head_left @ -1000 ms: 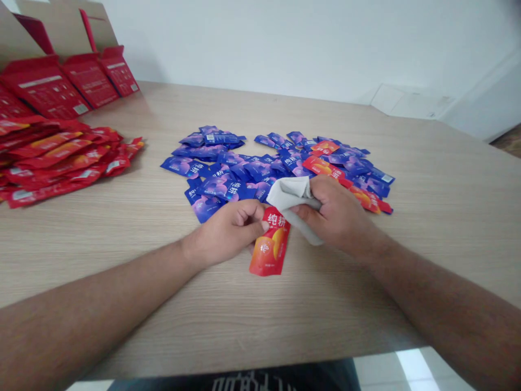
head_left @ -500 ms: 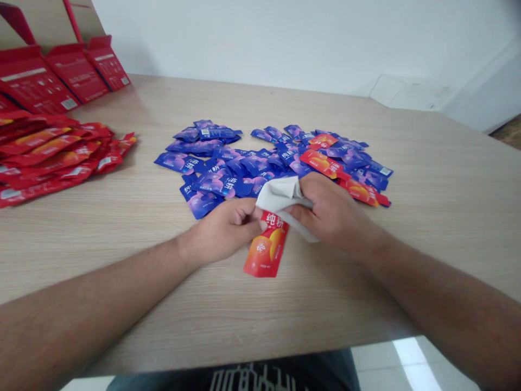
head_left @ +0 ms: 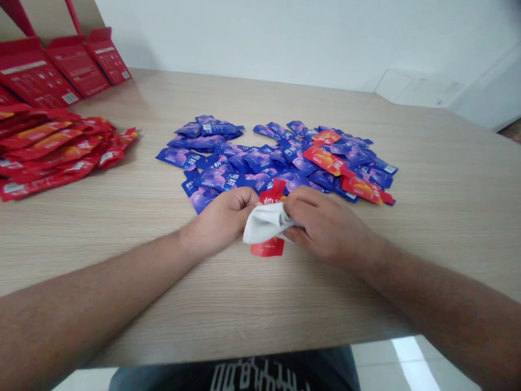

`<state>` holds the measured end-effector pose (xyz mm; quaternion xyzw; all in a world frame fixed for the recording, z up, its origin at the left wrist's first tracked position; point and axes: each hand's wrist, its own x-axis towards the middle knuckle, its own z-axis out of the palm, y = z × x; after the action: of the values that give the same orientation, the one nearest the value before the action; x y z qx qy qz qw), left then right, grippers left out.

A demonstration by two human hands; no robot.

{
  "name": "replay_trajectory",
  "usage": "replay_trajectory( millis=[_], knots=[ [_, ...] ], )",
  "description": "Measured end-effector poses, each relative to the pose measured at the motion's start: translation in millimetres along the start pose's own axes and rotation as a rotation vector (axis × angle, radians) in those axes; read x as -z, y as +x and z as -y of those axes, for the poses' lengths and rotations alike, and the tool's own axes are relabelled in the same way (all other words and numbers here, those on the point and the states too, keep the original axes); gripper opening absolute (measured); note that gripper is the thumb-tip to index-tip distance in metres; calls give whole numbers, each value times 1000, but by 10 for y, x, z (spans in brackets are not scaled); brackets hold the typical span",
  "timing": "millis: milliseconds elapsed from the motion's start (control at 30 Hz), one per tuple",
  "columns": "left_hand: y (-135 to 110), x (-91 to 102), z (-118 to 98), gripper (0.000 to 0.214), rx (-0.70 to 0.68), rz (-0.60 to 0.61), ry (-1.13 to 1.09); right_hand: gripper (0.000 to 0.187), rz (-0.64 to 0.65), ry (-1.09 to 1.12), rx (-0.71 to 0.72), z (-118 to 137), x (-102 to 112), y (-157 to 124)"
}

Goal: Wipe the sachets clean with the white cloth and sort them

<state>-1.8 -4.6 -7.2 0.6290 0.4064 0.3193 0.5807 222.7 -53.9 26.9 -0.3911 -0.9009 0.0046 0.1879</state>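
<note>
A red pouch with orange fruit print is pinched at its left edge by my left hand, upright toward me over the front of the table. My right hand grips a folded white cloth, which lies across the middle of the pouch and hides much of its print. Just beyond my hands spreads a pile of blue-purple pouches. Several red pouches rest on the right part of that pile.
At the left, a stack of red pouches lies on the table. Behind it stand open red boxes. A white wall runs along the table's far edge.
My right hand has brought the cloth down the pouch, from its top to its middle. The pouch's top now shows above the cloth. The view has shifted slightly.
</note>
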Motion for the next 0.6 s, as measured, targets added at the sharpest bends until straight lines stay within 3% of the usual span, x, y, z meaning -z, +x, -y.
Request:
replay_trajectory(
  millis=[100,200,267,433,600],
  knots=[
    [10,1,25,23,5,-9,-45,12,-19,9,-41,2,-12,1],
    [13,-7,30,23,16,-14,-109,7,79,51,126,46,-34,-5],
    [13,-20,23,23,29,-16,-164,5,85,70,165,35,-36,-2],
    [4,-75,-31,24,68,-67,-362,11,-55,55,-13,-99,-15,17],
    [-4,-107,-71,23,71,-112,-435,3,134,107,157,-113,-21,10]
  ],
)
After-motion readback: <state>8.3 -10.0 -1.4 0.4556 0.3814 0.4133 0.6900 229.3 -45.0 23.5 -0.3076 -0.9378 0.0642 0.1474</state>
